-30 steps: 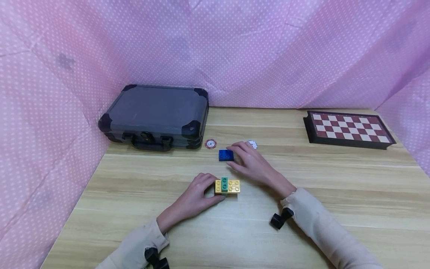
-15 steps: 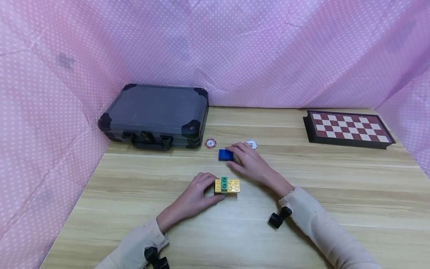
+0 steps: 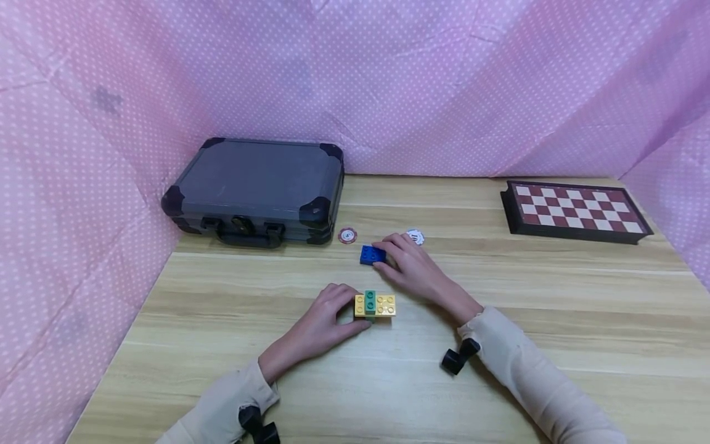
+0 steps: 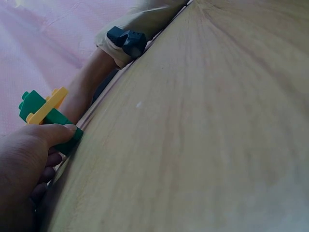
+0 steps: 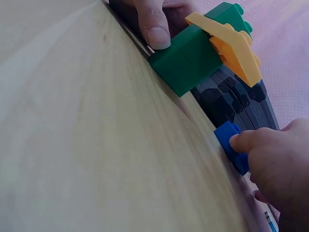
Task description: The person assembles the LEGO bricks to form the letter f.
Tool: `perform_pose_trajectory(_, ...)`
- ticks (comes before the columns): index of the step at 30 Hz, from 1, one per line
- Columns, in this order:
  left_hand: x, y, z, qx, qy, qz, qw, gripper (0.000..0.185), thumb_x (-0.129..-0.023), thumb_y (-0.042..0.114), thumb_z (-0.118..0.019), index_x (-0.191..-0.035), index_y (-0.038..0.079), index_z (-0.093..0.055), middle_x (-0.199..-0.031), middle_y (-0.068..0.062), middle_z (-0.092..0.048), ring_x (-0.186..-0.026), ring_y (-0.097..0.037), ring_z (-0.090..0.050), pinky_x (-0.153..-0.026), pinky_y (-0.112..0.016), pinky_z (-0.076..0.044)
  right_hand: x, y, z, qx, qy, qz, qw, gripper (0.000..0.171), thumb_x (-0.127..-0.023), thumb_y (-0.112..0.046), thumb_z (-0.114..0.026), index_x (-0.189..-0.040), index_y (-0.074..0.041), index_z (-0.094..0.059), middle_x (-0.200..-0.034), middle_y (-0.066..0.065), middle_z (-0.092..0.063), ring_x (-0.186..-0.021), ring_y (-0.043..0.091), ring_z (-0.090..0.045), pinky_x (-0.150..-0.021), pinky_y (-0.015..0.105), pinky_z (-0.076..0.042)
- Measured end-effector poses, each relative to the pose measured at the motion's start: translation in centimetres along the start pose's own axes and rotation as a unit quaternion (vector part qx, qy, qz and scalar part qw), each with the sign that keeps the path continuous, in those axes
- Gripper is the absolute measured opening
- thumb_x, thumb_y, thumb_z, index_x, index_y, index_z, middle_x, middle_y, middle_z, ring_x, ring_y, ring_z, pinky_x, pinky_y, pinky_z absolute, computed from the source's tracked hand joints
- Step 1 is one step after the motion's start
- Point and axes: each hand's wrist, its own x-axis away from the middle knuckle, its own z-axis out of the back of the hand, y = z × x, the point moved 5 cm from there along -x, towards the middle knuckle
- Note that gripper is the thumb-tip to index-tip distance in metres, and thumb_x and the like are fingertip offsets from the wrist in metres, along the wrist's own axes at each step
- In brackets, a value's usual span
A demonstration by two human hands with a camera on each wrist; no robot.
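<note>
Near the middle of the table, my left hand point(image 3: 324, 324) holds a small stack of toy building bricks. A yellow plate point(image 3: 387, 305) lies across the stack with a green brick point(image 3: 370, 302) on top of its left half. More green bricks point(image 5: 186, 60) form the base, and in the right wrist view the left thumb presses against them. Farther back, my right hand point(image 3: 413, 268) pinches the right end of a blue brick point(image 3: 368, 254) between thumb and fingers. That brick sits low at the tabletop, its studs up, its right end partly covered by the fingers.
A grey case point(image 3: 257, 182) with black corners stands at the back left. Behind the right hand lie a red poker chip point(image 3: 347, 235) and a white one point(image 3: 415, 237). A checkered board point(image 3: 577, 209) is at the back right, before a pink dotted curtain point(image 3: 421, 86).
The blue brick has turned slightly in the right hand, and the right forearm has shifted a little leftward. My left hand and the brick stack stay where they were.
</note>
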Motion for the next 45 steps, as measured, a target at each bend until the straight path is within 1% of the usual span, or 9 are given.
perform_pose_trajectory(5,0.0,0.0,0.0,0.002,0.000,0.000,1.0000,0.033,-0.092,0.031,-0.082,-0.119,0.017,-0.070,-0.118,0.007,-0.063,-0.114,-0.013,-0.052,-0.098,-0.043,-0.047,-0.1,0.0,0.1,-0.008,0.005,0.005,1.000,0.044,-0.100,-0.024,-0.071,-0.137,-0.002,-0.062,-0.128,0.013,-0.062,-0.118,0.029,-0.057,-0.100,0.047,-0.048)
perform_pose_trajectory(14,0.1,-0.2,-0.1,0.001,-0.002,0.007,1.0000,0.035,-0.091,0.031,-0.083,-0.120,0.017,-0.070,-0.119,0.007,-0.063,-0.113,-0.012,-0.052,-0.097,-0.042,-0.048,0.3,-0.2,0.6,-0.035,0.007,-0.004,0.999,0.043,-0.100,-0.025,-0.071,-0.137,-0.004,-0.063,-0.128,0.010,-0.061,-0.118,0.026,-0.056,-0.100,0.045,-0.049)
perform_pose_trajectory(17,0.2,-0.2,-0.2,-0.001,-0.002,0.004,1.0000,0.036,-0.091,0.031,-0.083,-0.120,0.017,-0.070,-0.119,0.007,-0.063,-0.113,-0.012,-0.052,-0.097,-0.042,-0.048,0.6,-0.7,1.2,-0.049,0.022,0.011,0.999,0.042,-0.100,-0.023,-0.072,-0.136,-0.004,-0.063,-0.128,0.010,-0.061,-0.117,0.026,-0.057,-0.099,0.044,-0.050)
perform_pose_trajectory(21,0.1,-0.1,-0.2,-0.003,0.000,-0.002,1.0000,0.037,-0.091,0.031,-0.083,-0.121,0.015,-0.070,-0.120,0.005,-0.064,-0.113,-0.013,-0.053,-0.097,-0.042,-0.049,1.1,-1.6,2.3,-0.063,0.049,0.048,0.996,0.041,-0.097,-0.018,-0.074,-0.134,-0.002,-0.064,-0.128,0.012,-0.061,-0.117,0.027,-0.057,-0.100,0.046,-0.050)
perform_pose_trajectory(24,0.1,-0.1,-0.2,-0.004,-0.001,-0.001,1.0000,0.038,-0.090,0.031,-0.083,-0.122,0.015,-0.070,-0.120,0.005,-0.064,-0.112,-0.013,-0.053,-0.097,-0.041,-0.049,1.5,-2.3,3.0,-0.068,0.060,0.070,0.993,0.041,-0.095,-0.015,-0.075,-0.133,-0.002,-0.065,-0.129,0.013,-0.062,-0.119,0.028,-0.057,-0.100,0.046,-0.049)
perform_pose_trajectory(31,0.0,-0.1,-0.2,-0.008,-0.001,-0.006,1.0000,0.038,-0.091,0.030,-0.083,-0.123,0.016,-0.070,-0.120,0.006,-0.064,-0.112,-0.012,-0.052,-0.095,-0.040,-0.049,2.9,-3.6,4.1,-0.084,0.060,0.077,0.992,0.045,-0.093,-0.012,-0.077,-0.136,-0.004,-0.064,-0.133,0.011,-0.060,-0.125,0.027,-0.054,-0.103,0.047,-0.047)
perform_pose_trajectory(38,-0.1,0.0,0.0,-0.005,0.001,-0.006,1.0000,0.038,-0.091,0.030,-0.083,-0.123,0.014,-0.070,-0.120,0.005,-0.064,-0.112,-0.013,-0.053,-0.095,-0.041,-0.049,3.6,-4.2,4.5,-0.078,0.064,0.097,0.990,0.047,-0.089,-0.006,-0.079,-0.135,-0.005,-0.066,-0.130,0.011,-0.061,-0.120,0.027,-0.056,-0.100,0.047,-0.049)
perform_pose_trajectory(42,-0.1,0.0,0.1,-0.005,0.000,-0.009,0.9999,0.038,-0.092,0.030,-0.082,-0.123,0.014,-0.070,-0.120,0.005,-0.064,-0.111,-0.013,-0.053,-0.094,-0.041,-0.049,3.9,-4.4,4.6,-0.083,0.054,0.084,0.992,0.047,-0.091,-0.009,-0.080,-0.135,-0.006,-0.066,-0.131,0.009,-0.060,-0.122,0.024,-0.055,-0.101,0.045,-0.049)
perform_pose_trajectory(45,-0.1,0.0,0.1,-0.007,0.000,-0.011,0.9999,0.038,-0.091,0.030,-0.082,-0.123,0.013,-0.070,-0.119,0.004,-0.064,-0.111,-0.014,-0.053,-0.095,-0.041,-0.049,4.1,-4.7,4.8,-0.092,0.057,0.083,0.991,0.046,-0.091,-0.010,-0.080,-0.134,-0.005,-0.066,-0.130,0.007,-0.060,-0.121,0.023,-0.054,-0.101,0.042,-0.049)
